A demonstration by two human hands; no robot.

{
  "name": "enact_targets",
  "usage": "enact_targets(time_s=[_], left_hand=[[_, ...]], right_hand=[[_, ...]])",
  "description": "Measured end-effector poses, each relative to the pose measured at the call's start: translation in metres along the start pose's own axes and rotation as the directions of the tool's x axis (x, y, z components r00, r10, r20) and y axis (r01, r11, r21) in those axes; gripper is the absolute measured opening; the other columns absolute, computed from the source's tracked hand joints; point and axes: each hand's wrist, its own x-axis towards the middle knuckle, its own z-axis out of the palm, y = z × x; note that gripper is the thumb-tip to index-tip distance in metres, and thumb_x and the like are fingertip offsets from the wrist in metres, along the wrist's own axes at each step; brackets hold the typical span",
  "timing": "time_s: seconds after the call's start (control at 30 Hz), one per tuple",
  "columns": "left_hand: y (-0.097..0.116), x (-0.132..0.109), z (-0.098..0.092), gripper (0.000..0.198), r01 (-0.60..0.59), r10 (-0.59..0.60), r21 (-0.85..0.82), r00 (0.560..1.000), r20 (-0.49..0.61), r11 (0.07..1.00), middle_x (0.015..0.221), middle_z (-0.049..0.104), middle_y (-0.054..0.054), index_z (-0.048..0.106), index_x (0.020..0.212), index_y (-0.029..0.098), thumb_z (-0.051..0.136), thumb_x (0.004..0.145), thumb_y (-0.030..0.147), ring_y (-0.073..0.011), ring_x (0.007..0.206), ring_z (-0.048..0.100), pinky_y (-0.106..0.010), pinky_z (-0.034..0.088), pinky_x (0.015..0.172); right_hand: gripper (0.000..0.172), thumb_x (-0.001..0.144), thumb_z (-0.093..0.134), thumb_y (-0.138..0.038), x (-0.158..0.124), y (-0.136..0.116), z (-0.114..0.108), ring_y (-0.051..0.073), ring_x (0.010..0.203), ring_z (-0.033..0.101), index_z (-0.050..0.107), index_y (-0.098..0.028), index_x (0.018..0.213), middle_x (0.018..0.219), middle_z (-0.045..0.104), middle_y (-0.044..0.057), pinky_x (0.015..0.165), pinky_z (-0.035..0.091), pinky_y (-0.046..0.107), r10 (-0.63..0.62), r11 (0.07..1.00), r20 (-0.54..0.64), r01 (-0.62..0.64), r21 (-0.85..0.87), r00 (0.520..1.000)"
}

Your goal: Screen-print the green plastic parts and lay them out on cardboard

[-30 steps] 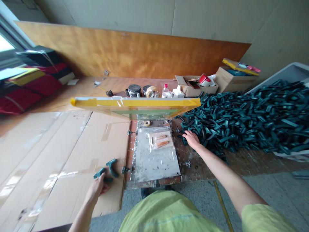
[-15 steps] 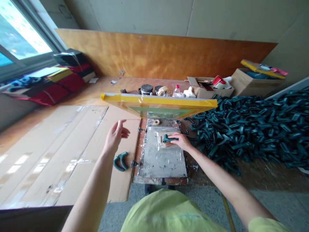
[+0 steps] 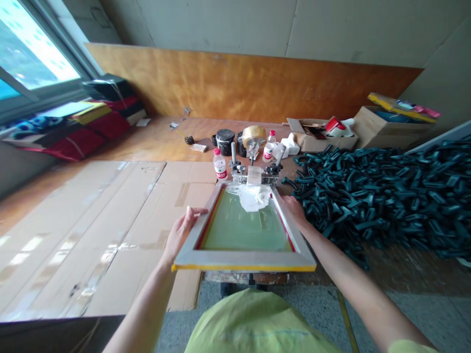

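Observation:
A screen printing frame [image 3: 248, 259], grey with yellow tape along its front edge, lies lowered in front of me over the work plate. Its green mesh [image 3: 243, 233] carries a white patch of ink or film [image 3: 253, 197] near the far end. My left hand [image 3: 182, 230] is at the frame's left rail, thumb and finger closed on the edge. Beside the right rail is my right hand [image 3: 294, 208], its fingers mostly hidden behind the frame and next to the pile of dark green plastic handles [image 3: 353, 196]. The plate and the handle on it are covered from sight.
Behind the frame stand a hinge clamp [image 3: 254, 175], a red-capped bottle [image 3: 220, 165], black tubs [image 3: 225, 142] and a tape roll [image 3: 253, 133]. Flattened cardboard [image 3: 91, 235] covers the left side. Cardboard boxes [image 3: 386, 130] stand at the back right.
The frame has swung down from its raised position toward me. My left hand has come to its left rail. My right hand, earlier on a green handle on the plate, has shifted right.

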Motion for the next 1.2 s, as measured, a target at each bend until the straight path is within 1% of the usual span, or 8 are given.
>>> enact_targets(time_s=[0.07,0.17,0.37,0.5,0.73,0.9,1.1,1.2], left_hand=[[-0.030,-0.011,-0.002,0.063,0.139,-0.140,0.018,0.988,0.062,0.990,0.074,0.069,-0.001,0.063,0.118,0.019,0.061,0.074,0.065,-0.0142,0.056,0.058,-0.023,0.043,0.050],[-0.072,-0.013,0.003,0.083,0.208,-0.207,-0.017,0.977,0.044,0.978,0.072,0.068,0.001,0.048,0.138,0.021,0.071,0.067,0.060,-0.0159,0.061,0.062,-0.024,0.046,0.055],[-0.114,-0.001,0.006,0.084,0.227,-0.227,-0.024,0.974,0.023,0.974,0.084,0.071,-0.004,0.046,0.140,0.019,0.072,0.069,0.056,-0.0179,0.070,0.066,-0.024,0.050,0.060],[-0.116,0.000,0.003,0.078,0.259,-0.257,-0.035,0.965,0.045,0.965,0.090,0.071,-0.006,0.048,0.138,0.020,0.071,0.071,0.055,-0.0177,0.072,0.066,-0.024,0.050,0.060],[-0.116,-0.001,0.004,0.072,0.251,-0.249,-0.049,0.967,0.053,0.967,0.084,0.071,-0.004,0.054,0.130,0.020,0.070,0.071,0.057,-0.0187,0.070,0.067,-0.026,0.051,0.060],[-0.110,-0.003,0.004,0.067,0.237,-0.235,-0.047,0.970,0.058,0.970,0.085,0.072,-0.004,0.055,0.127,0.020,0.070,0.072,0.055,-0.0180,0.071,0.066,-0.026,0.051,0.062],[-0.094,-0.007,0.008,0.068,0.273,-0.273,-0.064,0.962,0.009,0.960,0.078,0.073,-0.004,0.059,0.122,0.019,0.075,0.065,0.054,-0.0194,0.066,0.067,-0.026,0.051,0.056],[-0.085,-0.008,0.010,0.064,0.283,-0.284,-0.072,0.959,0.003,0.956,0.076,0.073,-0.004,0.061,0.119,0.020,0.076,0.065,0.052,-0.0196,0.065,0.067,-0.026,0.050,0.053]], right_hand=[[0.036,0.094,0.040,-0.020,0.018,0.000,-0.015,0.025,0.107,0.056,0.060,-0.018,0.123,0.115,0.062,0.013,0.093,0.044,0.039,0.039,0.999,-0.120,-0.036,0.024,0.992],[0.048,0.085,0.059,-0.023,0.050,-0.025,-0.025,0.026,0.119,0.049,0.052,-0.019,0.132,0.129,0.054,0.012,0.099,0.042,0.039,-0.125,0.990,-0.217,0.135,0.030,0.968],[0.026,0.080,0.063,-0.018,0.079,-0.081,-0.006,0.024,0.098,0.058,0.063,-0.018,0.106,0.100,0.066,0.009,0.083,0.045,0.032,-0.201,0.970,0.069,0.208,-0.128,0.977],[0.016,0.081,0.054,-0.011,0.050,-0.078,0.007,0.023,0.091,0.058,0.065,-0.017,0.090,0.089,0.067,0.009,0.077,0.043,0.031,-0.301,0.938,0.139,0.319,-0.135,0.943],[0.022,0.077,0.051,-0.003,0.015,-0.058,-0.019,0.019,0.087,0.055,0.065,-0.020,0.082,0.083,0.065,0.005,0.072,0.040,0.027,-0.582,0.797,0.278,0.604,0.007,0.764],[0.019,0.081,0.052,-0.007,0.025,-0.067,-0.009,0.020,0.086,0.055,0.066,-0.019,0.083,0.083,0.065,0.005,0.074,0.041,0.030,-0.493,0.868,0.106,0.497,-0.019,0.864],[0.030,0.088,0.042,-0.006,-0.013,-0.061,0.015,0.022,0.094,0.056,0.068,-0.016,0.099,0.094,0.066,0.010,0.082,0.045,0.033,-0.583,0.811,0.081,0.585,-0.007,0.808],[0.023,0.088,0.052,-0.014,0.003,-0.059,0.001,0.020,0.095,0.058,0.067,-0.021,0.104,0.097,0.068,0.006,0.083,0.046,0.031,-0.523,0.852,0.064,0.518,0.076,0.850]])
